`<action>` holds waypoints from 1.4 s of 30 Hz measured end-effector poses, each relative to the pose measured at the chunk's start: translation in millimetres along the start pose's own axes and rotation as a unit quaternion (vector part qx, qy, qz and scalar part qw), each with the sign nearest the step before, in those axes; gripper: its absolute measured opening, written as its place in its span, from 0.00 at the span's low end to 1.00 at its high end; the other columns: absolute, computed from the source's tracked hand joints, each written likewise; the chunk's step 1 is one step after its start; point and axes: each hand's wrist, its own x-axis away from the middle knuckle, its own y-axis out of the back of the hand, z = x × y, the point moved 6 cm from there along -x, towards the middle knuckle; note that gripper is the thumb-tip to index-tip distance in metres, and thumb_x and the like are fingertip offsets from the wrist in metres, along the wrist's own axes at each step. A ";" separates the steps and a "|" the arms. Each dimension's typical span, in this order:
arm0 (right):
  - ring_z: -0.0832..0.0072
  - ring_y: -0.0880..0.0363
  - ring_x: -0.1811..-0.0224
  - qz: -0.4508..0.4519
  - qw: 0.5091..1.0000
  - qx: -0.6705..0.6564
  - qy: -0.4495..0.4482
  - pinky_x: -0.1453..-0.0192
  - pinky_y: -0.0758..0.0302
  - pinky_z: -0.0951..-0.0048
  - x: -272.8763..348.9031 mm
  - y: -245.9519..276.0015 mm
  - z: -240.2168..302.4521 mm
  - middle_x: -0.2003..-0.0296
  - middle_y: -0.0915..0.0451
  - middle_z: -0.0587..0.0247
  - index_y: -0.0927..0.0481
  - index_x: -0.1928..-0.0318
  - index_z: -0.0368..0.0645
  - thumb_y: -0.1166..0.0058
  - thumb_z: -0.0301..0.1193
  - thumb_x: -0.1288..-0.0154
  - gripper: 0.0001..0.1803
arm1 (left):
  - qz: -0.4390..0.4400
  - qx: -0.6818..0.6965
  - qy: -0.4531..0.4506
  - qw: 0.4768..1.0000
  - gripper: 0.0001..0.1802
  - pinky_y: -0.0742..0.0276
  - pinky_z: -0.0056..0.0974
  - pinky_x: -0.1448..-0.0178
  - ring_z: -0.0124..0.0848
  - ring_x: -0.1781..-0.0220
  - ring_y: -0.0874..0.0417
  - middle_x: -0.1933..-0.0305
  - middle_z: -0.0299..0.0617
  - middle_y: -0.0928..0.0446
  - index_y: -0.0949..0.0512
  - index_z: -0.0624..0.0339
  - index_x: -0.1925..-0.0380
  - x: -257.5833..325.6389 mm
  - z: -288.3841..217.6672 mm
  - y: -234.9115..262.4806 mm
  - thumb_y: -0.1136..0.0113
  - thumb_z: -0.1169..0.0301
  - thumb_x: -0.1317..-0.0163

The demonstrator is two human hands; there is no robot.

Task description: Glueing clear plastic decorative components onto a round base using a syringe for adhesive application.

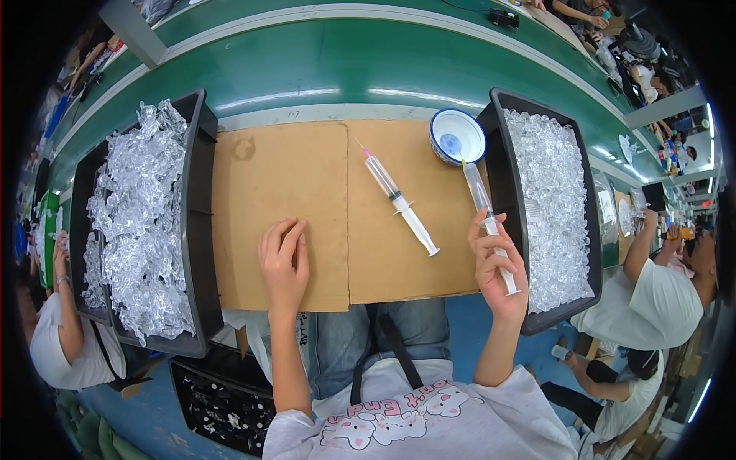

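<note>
My right hand (500, 268) is closed around a clear syringe (477, 188) with a yellowish tip. That tip points away from me and reaches the near rim of a white bowl with a blue edge (458, 136), which has some liquid at its bottom. On the cardboard sheet (284, 176) lies a second syringe (397, 198), its pink needle tip pointing to the far left and its white plunger drawn out towards me. My left hand (284, 257) rests on the cardboard's left half, fingers loosely bent and slightly apart, with nothing visible in it.
A black bin (201, 222) heaped with clear plastic parts (146, 230) stands at the left. Another black bin (515, 176), full of small clear pieces (552, 207), stands at the right. Below left sits a dark crate (218, 406). Other people work on both sides.
</note>
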 end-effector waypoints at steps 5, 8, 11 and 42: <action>0.78 0.25 0.65 0.000 1.000 0.001 0.001 0.78 0.28 0.83 0.7 -0.8 0.2 0.42 0.33 0.53 0.26 0.47 0.45 0.62 0.30 0.23 0.13 | -0.001 0.001 0.002 1.000 0.10 0.29 0.41 0.43 0.42 0.49 0.23 0.54 0.45 0.22 0.20 0.64 0.58 -0.5 -1.3 0.1 0.44 0.79 0.39; 0.78 0.25 0.65 -0.001 1.000 0.000 0.002 0.78 0.28 0.83 0.5 -0.3 0.3 0.42 0.33 0.53 0.26 0.47 0.45 0.62 0.30 0.23 0.13 | -0.001 0.000 0.002 1.000 0.10 0.29 0.41 0.43 0.42 0.49 0.22 0.54 0.45 0.22 0.20 0.64 0.58 -0.8 -1.6 0.4 0.44 0.79 0.39; 0.78 0.25 0.65 -0.002 1.000 0.003 0.005 0.79 0.28 0.83 0.3 0.2 1.0 0.42 0.32 0.53 0.26 0.47 0.45 0.62 0.30 0.23 0.12 | -0.002 -0.001 0.001 1.000 0.10 0.29 0.41 0.44 0.42 0.49 0.22 0.54 0.45 0.22 0.20 0.64 0.58 -0.9 -1.5 0.0 0.44 0.79 0.39; 0.77 0.23 0.56 -0.068 0.304 0.859 0.405 0.58 0.26 0.78 -11.5 6.9 42.5 0.55 0.21 0.59 0.29 0.43 0.39 0.39 0.24 0.40 0.24 | 0.013 0.003 0.019 1.000 0.13 0.30 0.45 0.42 0.44 0.46 0.24 0.52 0.45 0.23 0.19 0.61 0.56 1.6 2.5 -2.2 0.43 0.81 0.42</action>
